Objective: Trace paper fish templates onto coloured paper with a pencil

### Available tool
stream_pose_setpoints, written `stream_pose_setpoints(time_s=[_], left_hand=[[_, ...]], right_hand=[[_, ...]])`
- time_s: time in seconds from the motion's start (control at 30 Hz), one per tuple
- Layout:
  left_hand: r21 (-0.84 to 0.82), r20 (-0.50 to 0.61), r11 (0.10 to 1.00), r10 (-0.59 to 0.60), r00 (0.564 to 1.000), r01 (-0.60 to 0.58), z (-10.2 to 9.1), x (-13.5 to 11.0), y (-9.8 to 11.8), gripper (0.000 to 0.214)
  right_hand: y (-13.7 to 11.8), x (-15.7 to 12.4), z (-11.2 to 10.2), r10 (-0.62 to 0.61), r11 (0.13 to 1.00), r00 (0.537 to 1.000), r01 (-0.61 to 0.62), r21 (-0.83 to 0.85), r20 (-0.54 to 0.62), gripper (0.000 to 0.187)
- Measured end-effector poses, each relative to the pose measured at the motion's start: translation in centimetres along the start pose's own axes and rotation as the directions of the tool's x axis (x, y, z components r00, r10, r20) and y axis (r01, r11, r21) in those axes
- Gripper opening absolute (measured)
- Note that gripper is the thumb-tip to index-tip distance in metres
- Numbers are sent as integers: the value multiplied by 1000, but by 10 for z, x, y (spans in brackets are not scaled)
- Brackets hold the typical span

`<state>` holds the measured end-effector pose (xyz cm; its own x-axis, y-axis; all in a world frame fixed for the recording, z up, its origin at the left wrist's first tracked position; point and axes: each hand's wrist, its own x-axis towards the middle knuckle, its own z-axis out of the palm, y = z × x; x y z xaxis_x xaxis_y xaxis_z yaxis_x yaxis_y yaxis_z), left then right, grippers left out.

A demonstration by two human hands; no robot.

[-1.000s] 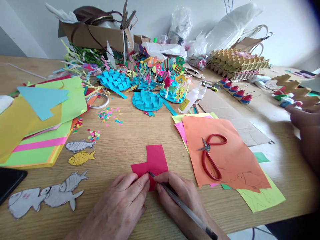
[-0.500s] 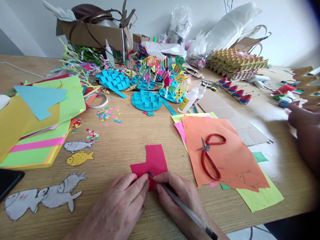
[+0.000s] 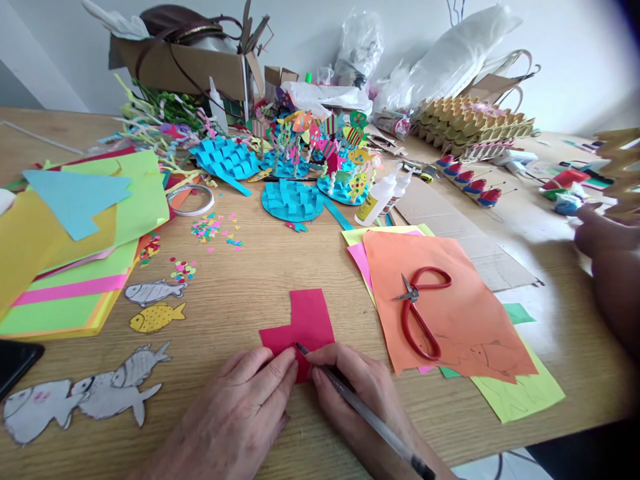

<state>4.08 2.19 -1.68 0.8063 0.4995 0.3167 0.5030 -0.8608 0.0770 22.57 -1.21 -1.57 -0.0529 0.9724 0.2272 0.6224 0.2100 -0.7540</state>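
An L-shaped piece of crimson paper (image 3: 311,312) lies on the table in front of me, partly covered by my hands. My left hand (image 3: 237,400) rests palm down on its lower left part, the fingers stretched out and pressing it to the table. Closed around a clear-barrelled pen (image 3: 370,415), my right hand (image 3: 353,393) has the pen's tip on the paper beside my left fingertips. Faint lines show near the tip. Red-handled scissors (image 3: 411,295) lie to the right on an orange sheet (image 3: 460,307) with a fish sketched in its lower corner.
Cut-out paper fish (image 3: 157,317) and confetti lie left, beside stacked coloured paper (image 3: 75,293) and a tape roll (image 3: 190,200). Blue woven paper discs (image 3: 293,200), glue bottles (image 3: 377,200) and egg trays (image 3: 470,123) stand behind. Another person's hand (image 3: 607,233) is at the right edge.
The view has shifted very slightly. My hands, the pen and the crimson paper hold almost the same position. At the right edge, the other person's egg-carton piece has moved a little.
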Motion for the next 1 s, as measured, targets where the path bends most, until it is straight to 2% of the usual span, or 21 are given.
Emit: stream_pose_setpoints(time_s=[0.37, 1.0], left_hand=[[11, -35, 1000, -7, 999, 8, -3, 1, 1, 39], [37, -32, 999, 7, 999, -5, 0, 0, 2, 45]], right_hand=[[-1, 0, -1, -9, 1000, 1000, 9, -5, -18, 16], [0, -1, 1, -22, 1000, 999, 22, -14, -36, 16]])
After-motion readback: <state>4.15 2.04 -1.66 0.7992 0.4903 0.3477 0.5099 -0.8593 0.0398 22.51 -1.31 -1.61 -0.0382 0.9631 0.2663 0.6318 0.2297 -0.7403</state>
